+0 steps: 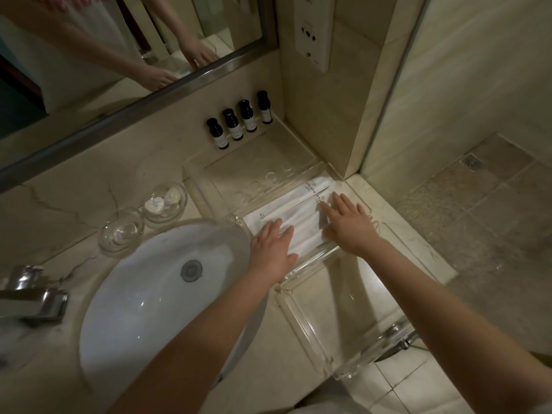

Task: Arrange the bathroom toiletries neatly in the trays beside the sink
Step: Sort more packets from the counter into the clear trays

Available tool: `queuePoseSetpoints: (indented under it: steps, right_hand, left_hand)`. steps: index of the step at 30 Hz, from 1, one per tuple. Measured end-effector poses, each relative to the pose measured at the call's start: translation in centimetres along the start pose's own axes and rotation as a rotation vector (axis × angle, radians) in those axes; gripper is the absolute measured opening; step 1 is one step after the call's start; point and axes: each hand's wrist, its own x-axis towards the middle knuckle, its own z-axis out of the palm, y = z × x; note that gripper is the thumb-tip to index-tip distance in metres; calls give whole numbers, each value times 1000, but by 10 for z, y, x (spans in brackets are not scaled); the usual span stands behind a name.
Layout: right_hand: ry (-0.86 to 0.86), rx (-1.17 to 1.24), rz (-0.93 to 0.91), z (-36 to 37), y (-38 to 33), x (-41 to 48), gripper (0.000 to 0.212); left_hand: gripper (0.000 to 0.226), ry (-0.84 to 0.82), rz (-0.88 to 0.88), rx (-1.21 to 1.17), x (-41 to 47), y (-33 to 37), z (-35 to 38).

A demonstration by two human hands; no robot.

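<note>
Several white toiletry packets lie side by side in a clear acrylic tray right of the sink. My left hand rests flat on their near left ends, fingers spread. My right hand lies flat on their right part, fingers spread. Neither hand grips anything. Several small dark bottles stand in a row at the back against the wall. A second clear tray sits nearer to me, with nothing in it that I can see.
A white basin with a drain fills the lower left, a chrome tap at its left. Two glass bowls sit behind the basin, one holding round white packets. A mirror hangs above. A tiled shower floor lies right.
</note>
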Motion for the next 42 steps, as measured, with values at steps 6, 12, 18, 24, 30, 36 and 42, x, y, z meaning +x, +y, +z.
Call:
queuePoseSetpoints:
  steps: [6, 12, 18, 24, 30, 36, 42]
  right_hand:
    - [-50, -14, 11, -5, -4, 3, 70]
    - [57, 28, -4, -11, -11, -7, 70]
    - [342, 118, -129, -18, -50, -28, 58]
    - [391, 251, -320, -10, -125, -47, 47]
    - [182, 203, -540, 17, -223, -68, 43]
    - [-129, 177, -726, 54, -326, -95, 45]
    - [-326, 40, -890, 93, -426, -122, 46]
  left_hand:
    - [64, -20, -11, 32, 2, 3, 0]
    - [66, 18, -7, 8, -1, 0, -9]
    - [60, 166, -49, -73, -29, -23, -40]
    - [51, 286, -221, -161, -102, -83, -50]
    - [46, 303, -468, -318, -200, -158, -24]
    - [44, 224, -732, -397, -303, -228, 11]
    - [44, 293, -1009, -580, -388, -287, 59]
